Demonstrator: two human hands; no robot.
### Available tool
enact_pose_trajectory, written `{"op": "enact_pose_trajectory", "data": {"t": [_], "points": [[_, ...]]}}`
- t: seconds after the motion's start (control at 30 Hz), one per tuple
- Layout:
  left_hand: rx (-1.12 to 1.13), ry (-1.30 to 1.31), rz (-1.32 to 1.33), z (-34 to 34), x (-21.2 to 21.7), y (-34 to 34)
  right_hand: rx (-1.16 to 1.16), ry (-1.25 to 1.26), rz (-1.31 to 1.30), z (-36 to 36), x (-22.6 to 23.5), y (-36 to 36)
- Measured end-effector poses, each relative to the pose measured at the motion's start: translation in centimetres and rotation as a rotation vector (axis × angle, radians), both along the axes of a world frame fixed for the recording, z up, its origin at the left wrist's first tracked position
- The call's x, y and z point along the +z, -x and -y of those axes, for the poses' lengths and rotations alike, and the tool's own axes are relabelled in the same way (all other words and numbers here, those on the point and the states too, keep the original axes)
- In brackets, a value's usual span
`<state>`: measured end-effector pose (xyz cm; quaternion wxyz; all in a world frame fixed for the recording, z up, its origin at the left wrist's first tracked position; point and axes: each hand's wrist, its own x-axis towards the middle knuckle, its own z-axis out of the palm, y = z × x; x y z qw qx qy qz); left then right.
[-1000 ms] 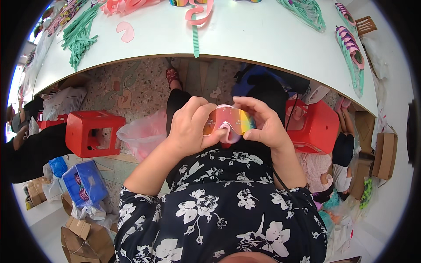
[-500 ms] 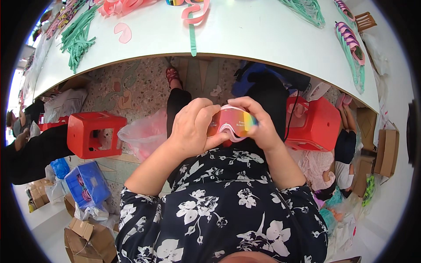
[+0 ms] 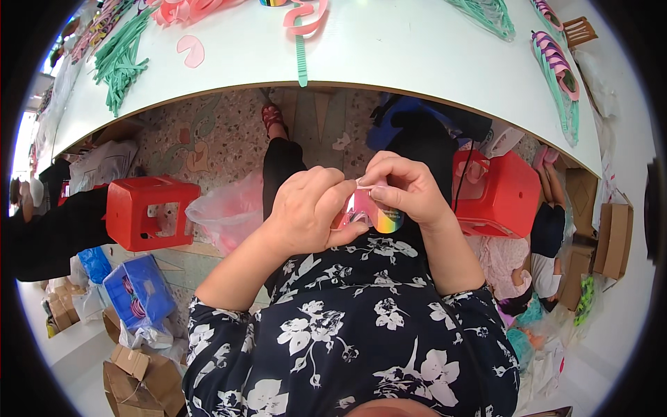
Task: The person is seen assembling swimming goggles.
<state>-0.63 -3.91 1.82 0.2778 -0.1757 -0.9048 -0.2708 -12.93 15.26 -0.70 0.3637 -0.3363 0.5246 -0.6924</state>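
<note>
A pair of goggles (image 3: pixel 385 220) with a rainbow mirrored lens and pink frame is held above my lap. My left hand (image 3: pixel 306 208) wraps round one end, its thumb along the lower edge. At the goggles' upper edge, my right hand (image 3: pixel 410 191) pinches the pink rim between thumb and fingers. My fingers hide much of the frame and part of the lens. On the white table (image 3: pixel 389 59) ahead lie a green strap (image 3: pixel 301 62) and a curled pink frame piece (image 3: pixel 306 24).
Pink pieces (image 3: pixel 184 10) and a bundle of green straps (image 3: pixel 119 66) lie at the table's left. Strapped goggles (image 3: pixel 556 66) are stacked at its right. Red stools (image 3: pixel 128 215) stand either side of me. A blue crate (image 3: pixel 139 292) and cardboard boxes (image 3: pixel 142 382) sit lower left.
The goggles have tilted, so less of the pink frame and nose bridge shows. My right hand has shifted from the side of the goggles to their upper rim. My left hand keeps its grip.
</note>
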Motion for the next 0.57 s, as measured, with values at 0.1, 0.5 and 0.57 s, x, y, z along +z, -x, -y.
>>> {"op": "enact_pose_trajectory", "data": {"t": [0.1,0.5,0.57], "points": [[0.003,-0.01,-0.012,-0.09,-0.21,0.11,-0.065,0.01,-0.146,0.16,-0.01,-0.25],[-0.008,0.005,-0.014,-0.16,-0.01,0.3,-0.162,0.041,-0.366,-0.59,0.51,-0.59],[-0.005,0.013,0.004,-0.24,0.09,0.23,-0.162,0.038,-0.376,-0.74,0.58,-0.59]]}}
